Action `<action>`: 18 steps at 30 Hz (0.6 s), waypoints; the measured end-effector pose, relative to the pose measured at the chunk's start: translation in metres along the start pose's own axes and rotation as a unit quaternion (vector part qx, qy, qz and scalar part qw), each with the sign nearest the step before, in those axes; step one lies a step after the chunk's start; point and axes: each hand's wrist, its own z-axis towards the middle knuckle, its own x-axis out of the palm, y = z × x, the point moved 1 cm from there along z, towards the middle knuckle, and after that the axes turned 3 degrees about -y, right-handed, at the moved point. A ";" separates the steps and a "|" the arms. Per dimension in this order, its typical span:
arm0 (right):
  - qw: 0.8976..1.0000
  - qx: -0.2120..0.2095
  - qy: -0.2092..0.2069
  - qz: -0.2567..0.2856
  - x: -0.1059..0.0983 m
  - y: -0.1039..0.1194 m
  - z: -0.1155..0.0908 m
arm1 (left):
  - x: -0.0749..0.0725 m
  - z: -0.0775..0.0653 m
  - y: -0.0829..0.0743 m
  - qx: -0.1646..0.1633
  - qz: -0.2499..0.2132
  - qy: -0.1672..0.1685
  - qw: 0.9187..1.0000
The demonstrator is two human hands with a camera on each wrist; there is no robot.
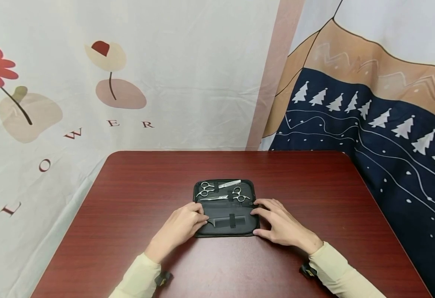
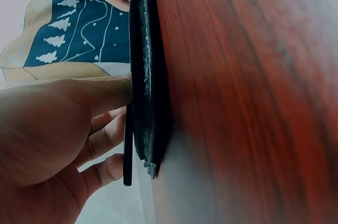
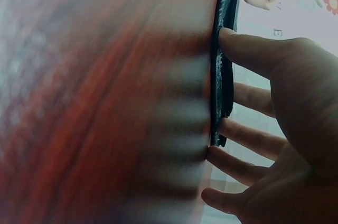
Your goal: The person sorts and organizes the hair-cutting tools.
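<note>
An unfolded black zip case (image 1: 225, 209) lies on the table. Two pairs of silver scissors, one thinning scissors (image 1: 229, 183) and one plain scissors (image 1: 214, 198), are strapped in its far half. A dark comb (image 1: 223, 222) lies under an elastic strap in the near half. My left hand (image 1: 183, 221) is at the case's left side, thumb and index finger close together at the comb's tail end, pinching it. Its other fingers curl by the case edge. Fingertips of my right hand (image 1: 282, 223) touch the case's right edge, spread apart.
The case rests mid-way on a reddish-brown wooden table (image 1: 146, 178). Behind the table hang a pale flower-printed cloth (image 1: 195, 74) and a navy cloth (image 1: 329, 128) with white trees. Both forearms reach in from the near edge.
</note>
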 end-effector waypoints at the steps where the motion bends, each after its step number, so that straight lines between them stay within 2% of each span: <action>1: 1.000 -0.001 -0.001 0.000 0.000 0.000 0.000 | 0.001 0.001 -0.001 0.001 0.000 0.000 1.000; 18: 1.000 0.000 -0.003 0.002 0.001 -0.001 0.000 | 0.011 0.020 -0.011 0.027 0.023 0.023 0.999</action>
